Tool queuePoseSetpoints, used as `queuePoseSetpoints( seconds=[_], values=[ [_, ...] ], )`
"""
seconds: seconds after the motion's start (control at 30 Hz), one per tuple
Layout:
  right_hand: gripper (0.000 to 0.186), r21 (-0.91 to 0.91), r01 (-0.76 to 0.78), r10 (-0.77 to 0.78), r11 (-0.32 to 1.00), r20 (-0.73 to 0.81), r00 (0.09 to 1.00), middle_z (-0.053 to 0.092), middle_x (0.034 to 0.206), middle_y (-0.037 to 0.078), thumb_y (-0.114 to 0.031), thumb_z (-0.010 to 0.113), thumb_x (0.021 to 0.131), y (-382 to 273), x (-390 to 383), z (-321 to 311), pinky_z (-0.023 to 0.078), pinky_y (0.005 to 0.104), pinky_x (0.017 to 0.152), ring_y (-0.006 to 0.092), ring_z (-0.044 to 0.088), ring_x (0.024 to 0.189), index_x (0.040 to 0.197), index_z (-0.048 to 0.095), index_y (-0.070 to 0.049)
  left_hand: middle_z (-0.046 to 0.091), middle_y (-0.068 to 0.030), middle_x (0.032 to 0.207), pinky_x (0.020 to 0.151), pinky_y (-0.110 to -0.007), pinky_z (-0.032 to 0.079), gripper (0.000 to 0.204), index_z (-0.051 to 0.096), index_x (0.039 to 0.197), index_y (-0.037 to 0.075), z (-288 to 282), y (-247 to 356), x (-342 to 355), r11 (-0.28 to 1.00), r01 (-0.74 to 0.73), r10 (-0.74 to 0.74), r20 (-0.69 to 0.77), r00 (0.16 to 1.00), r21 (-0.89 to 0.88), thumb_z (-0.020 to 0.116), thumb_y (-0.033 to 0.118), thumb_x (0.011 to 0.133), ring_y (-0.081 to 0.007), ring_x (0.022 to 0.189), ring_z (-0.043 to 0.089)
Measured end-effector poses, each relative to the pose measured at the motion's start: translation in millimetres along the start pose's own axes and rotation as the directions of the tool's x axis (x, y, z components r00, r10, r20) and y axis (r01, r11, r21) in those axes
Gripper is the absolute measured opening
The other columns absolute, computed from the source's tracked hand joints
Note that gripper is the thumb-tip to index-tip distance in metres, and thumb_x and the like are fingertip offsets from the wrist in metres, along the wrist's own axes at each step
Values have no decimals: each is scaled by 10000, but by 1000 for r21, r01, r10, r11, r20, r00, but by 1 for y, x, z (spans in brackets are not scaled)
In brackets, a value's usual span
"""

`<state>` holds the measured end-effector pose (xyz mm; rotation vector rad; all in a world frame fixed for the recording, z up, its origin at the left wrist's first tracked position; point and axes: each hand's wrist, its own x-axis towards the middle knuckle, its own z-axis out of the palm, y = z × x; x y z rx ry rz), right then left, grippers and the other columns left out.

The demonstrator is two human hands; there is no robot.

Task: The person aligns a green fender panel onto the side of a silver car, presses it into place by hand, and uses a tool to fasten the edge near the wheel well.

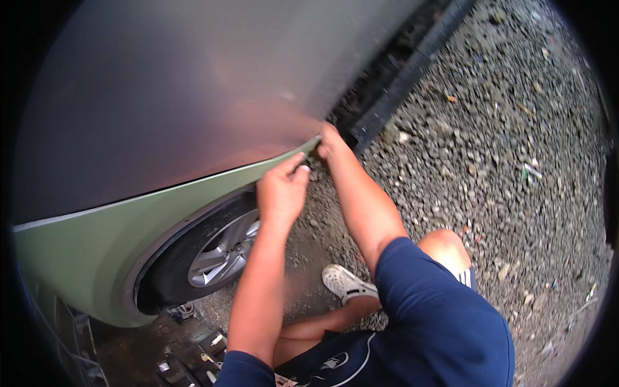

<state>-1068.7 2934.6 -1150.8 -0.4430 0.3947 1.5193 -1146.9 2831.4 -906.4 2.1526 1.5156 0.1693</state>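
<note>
A green car fender panel (171, 191) curves over a wheel (225, 248) with silver spokes, below a large dark, glossy body panel (142, 97). At the fender's narrow end, my right hand (327, 140) is closed around the edge, its fingers partly hidden behind it. My left hand (282, 188) is just left of it, palm side toward the fender. Its index finger lies against the green strip, with the thumb a little apart below. Whether something small sits between that thumb and finger is too unclear to see.
Grey gravel (503, 193) covers the ground on the right. A black sill (412, 71) runs along the car's side. Tools and small parts (200, 358) lie near the wheel at the lower left. My foot in a light clog (345, 282) rests on the ground below my arms.
</note>
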Motion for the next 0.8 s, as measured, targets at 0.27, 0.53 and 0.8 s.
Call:
queuePoseSetpoints(
  seconds=[0.27,0.53,0.8],
  values=[
    [178,-412,-256,195,874,-185,963,517,645,9,-189,563,936,-15,-82,-2,389,345,484,178,475,533,774,592,-119,770,-206,999,827,-405,589,378,752,1235,101,-29,-10,-17,998,40,-39,-16,999,38,745,273,898,-303,897,768],
    [146,-572,-138,46,808,-173,984,588,735,37,-31,455,819,-73,-181,-24,463,329,609,201,540,653,816,578,-110,755,-190,1015,859,-470,580,393,743,1238,135,-35,-20,-32,995,42,-36,71,997,-89,745,322,893,-359,946,730],
    [166,-712,-423,158,561,-410,898,601,734,13,-161,528,978,-37,-372,-37,434,325,552,157,538,589,898,660,-101,753,-196,1106,924,-502,572,458,718,1287,189,-53,-30,-133,998,37,-14,374,927,-54,704,427,896,-397,1041,719]
  ],
)
